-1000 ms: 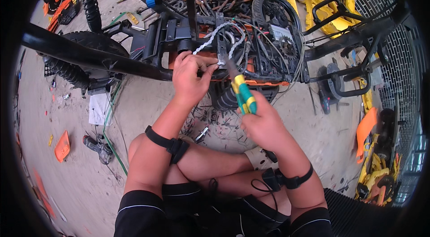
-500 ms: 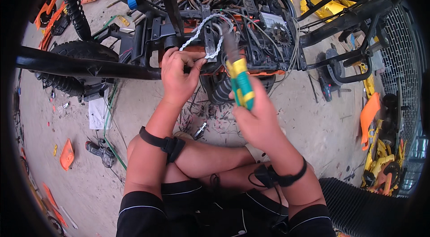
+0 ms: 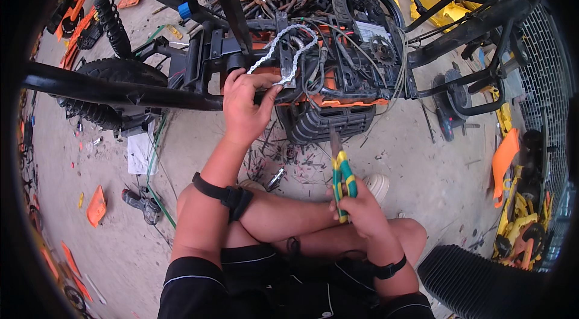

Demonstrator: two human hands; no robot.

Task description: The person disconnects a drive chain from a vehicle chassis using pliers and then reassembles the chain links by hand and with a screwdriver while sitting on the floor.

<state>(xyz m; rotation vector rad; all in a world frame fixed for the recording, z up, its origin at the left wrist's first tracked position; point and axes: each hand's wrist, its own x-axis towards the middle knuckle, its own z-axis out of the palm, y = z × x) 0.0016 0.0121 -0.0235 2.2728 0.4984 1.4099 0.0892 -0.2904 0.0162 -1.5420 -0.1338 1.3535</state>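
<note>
The left hand (image 3: 246,108) reaches up to the black machine frame (image 3: 199,72), its fingertips pinching the lower end of a silver roller chain (image 3: 283,53) that loops upward over the orange-and-black housing (image 3: 338,93). The right hand (image 3: 357,207) sits low, near the person's knee, fist wrapped around the green-and-yellow handles of a pair of pliers (image 3: 341,171); their tip points up toward the ribbed black cover (image 3: 322,123) and seems closed, though it is too small to be sure. Loose screws and metal bits lie on the concrete floor (image 3: 181,156) below the frame. A small sprocket (image 3: 381,50) sits to the chain's right.
</note>
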